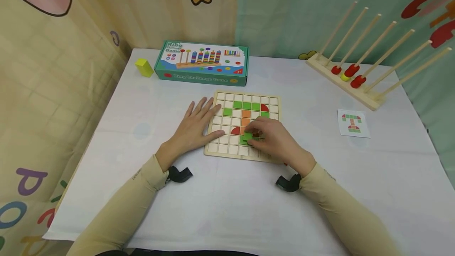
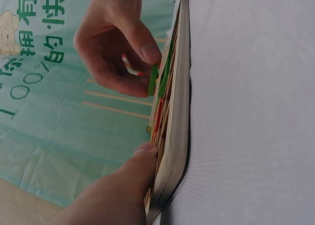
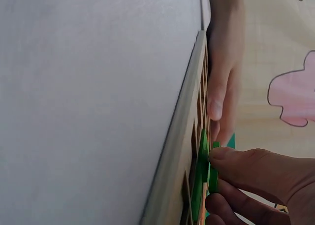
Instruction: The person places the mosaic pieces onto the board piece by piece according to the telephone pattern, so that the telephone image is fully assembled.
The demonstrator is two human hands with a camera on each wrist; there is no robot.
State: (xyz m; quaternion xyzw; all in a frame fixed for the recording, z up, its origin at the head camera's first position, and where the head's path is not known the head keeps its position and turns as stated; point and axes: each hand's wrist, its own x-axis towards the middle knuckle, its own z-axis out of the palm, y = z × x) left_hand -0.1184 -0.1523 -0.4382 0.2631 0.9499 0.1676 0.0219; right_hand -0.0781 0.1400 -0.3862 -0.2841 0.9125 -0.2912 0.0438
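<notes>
A wooden grid board [image 1: 223,155] lies on the white-covered table, with green, orange and red tiles set in several of its cells. My left hand [image 1: 192,129] rests on the board's left edge, its fingers straight and spread. Over the lower middle of the board, my right hand [image 1: 277,139] pinches a green square tile [image 3: 214,178] between thumb and fingers. That tile is just above other green tiles [image 3: 199,185] lying in the board, as the right wrist view shows. My right hand hides some of the cells on the board's right side.
Behind the board stands a green game box [image 1: 200,78], with a yellow block [image 1: 143,67] to its left. A wooden peg rack [image 1: 345,84] with red and yellow beads is at the back right. A pattern card [image 1: 353,123] lies in front of it.
</notes>
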